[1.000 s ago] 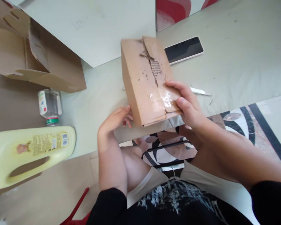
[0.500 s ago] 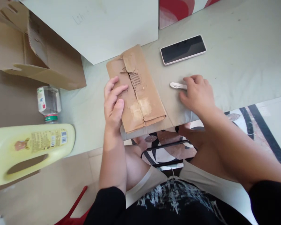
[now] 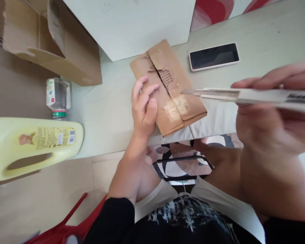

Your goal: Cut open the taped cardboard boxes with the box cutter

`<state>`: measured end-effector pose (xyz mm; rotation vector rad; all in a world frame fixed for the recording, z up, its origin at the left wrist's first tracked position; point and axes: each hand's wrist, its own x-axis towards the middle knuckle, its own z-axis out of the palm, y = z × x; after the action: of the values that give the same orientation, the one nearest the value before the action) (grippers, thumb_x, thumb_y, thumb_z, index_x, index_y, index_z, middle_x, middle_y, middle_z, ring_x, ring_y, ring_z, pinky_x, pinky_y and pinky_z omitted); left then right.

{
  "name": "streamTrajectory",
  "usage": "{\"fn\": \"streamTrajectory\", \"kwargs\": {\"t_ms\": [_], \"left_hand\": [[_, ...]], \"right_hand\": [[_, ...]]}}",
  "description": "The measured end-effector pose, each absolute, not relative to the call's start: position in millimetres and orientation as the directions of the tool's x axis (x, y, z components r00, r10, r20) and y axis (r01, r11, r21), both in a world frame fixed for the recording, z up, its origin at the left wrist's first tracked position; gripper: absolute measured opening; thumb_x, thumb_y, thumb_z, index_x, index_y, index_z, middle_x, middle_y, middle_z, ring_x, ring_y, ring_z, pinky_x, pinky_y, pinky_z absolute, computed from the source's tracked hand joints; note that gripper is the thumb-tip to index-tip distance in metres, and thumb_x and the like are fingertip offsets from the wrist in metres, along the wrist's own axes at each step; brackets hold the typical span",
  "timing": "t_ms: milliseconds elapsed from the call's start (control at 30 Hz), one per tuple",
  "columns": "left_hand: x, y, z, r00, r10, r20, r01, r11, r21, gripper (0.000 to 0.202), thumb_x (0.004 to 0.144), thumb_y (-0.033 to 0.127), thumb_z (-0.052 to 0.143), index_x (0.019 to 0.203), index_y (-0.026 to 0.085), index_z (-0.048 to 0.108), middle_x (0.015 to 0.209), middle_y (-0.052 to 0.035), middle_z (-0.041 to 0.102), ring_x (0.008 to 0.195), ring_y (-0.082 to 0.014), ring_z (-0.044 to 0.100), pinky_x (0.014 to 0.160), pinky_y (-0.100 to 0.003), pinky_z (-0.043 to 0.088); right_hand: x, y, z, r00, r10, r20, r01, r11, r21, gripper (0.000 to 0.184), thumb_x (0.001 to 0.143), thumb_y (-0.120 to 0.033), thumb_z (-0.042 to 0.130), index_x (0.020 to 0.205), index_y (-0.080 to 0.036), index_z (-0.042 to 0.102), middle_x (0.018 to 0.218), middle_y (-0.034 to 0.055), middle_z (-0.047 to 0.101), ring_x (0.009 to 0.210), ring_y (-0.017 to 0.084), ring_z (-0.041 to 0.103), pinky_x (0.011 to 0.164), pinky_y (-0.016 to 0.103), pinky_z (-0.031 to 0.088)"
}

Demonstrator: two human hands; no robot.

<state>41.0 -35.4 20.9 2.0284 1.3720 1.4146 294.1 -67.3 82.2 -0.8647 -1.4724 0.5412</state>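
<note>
A flat brown cardboard package point(image 3: 178, 78) lies tilted on the covered table, its seam torn part-way and its tape peeled. My left hand point(image 3: 144, 108) rests on its left side, fingers and thumb spread over the top with no pinch. Close to the camera, my right hand point(image 3: 271, 118) grips a white utility knife point(image 3: 254, 96) between thumb and fingers. The knife's blade is out and points left, overlapping the package in view; whether it touches cannot be told.
Beyond the package is a phone point(image 3: 215, 56), beside a large white box point(image 3: 132, 27). To the left stand an open cardboard box point(image 3: 78, 57), a clear bottle point(image 3: 58, 96) and a yellow jug point(image 3: 73, 135). A red chair point(image 3: 73, 217) is below the table edge.
My right hand has lifted the knife off the table, up towards the camera, and its blade now shows extended. My left hand has stayed on the package. The view has shifted slightly.
</note>
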Motion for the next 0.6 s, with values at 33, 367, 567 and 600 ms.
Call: {"fn": "streamTrajectory", "kwargs": {"t_ms": [33,367,567,600], "left_hand": [[42.7,-35.8,20.6,0.048,0.825,0.563,0.523,-0.501,0.69,0.047,0.1,0.062,0.039,0.124,0.034,0.067,0.146,-0.0055,0.055,0.143,-0.0275,0.052,0.127,-0.051,0.035],[45.9,-38.5,25.4,0.024,0.86,0.51,0.512,-0.449,0.733,0.056,0.096,0.072,0.037,0.121,0.032,0.067,0.146,-0.0052,0.056,0.146,-0.0323,0.048,0.129,-0.056,0.03],[45.0,-39.5,27.2,0.034,0.876,0.481,0.49,-0.434,0.756,0.055,0.096,0.072,0.039,0.122,0.032,0.067,0.148,-0.0049,0.055,0.149,-0.032,0.046,0.131,-0.055,0.029],[44.6,-39.5,27.4,0.036,0.877,0.479,0.489,-0.433,0.757,0.055,0.096,0.072,0.039,0.122,0.032,0.067,0.148,-0.0048,0.055,0.149,-0.0321,0.046,0.131,-0.055,0.029]], "right_hand": [[290.2,-72.2,83.2,0.059,0.736,0.675,0.176,0.658,-0.733,0.029,0.079,-0.031,0.079,0.108,-0.033,0.073,0.094,0.0019,0.07,0.091,0.019,0.072,0.086,0.038,0.064],[274.6,-82.6,84.6,-0.143,0.727,0.671,0.26,0.682,-0.684,0.022,0.077,-0.012,0.072,0.095,-0.023,0.067,0.097,0.004,0.073,0.096,0.019,0.075,0.085,0.035,0.066],[273.8,-85.9,85.4,-0.114,0.711,0.694,0.215,0.7,-0.681,0.015,0.08,-0.017,0.071,0.094,-0.021,0.07,0.092,0.005,0.073,0.092,0.021,0.076,0.08,0.037,0.065],[275.0,-85.8,86.0,-0.1,0.699,0.708,0.211,0.711,-0.671,0.014,0.079,-0.017,0.071,0.092,-0.021,0.07,0.09,0.0046,0.073,0.09,0.02,0.076,0.079,0.037,0.065]]}}
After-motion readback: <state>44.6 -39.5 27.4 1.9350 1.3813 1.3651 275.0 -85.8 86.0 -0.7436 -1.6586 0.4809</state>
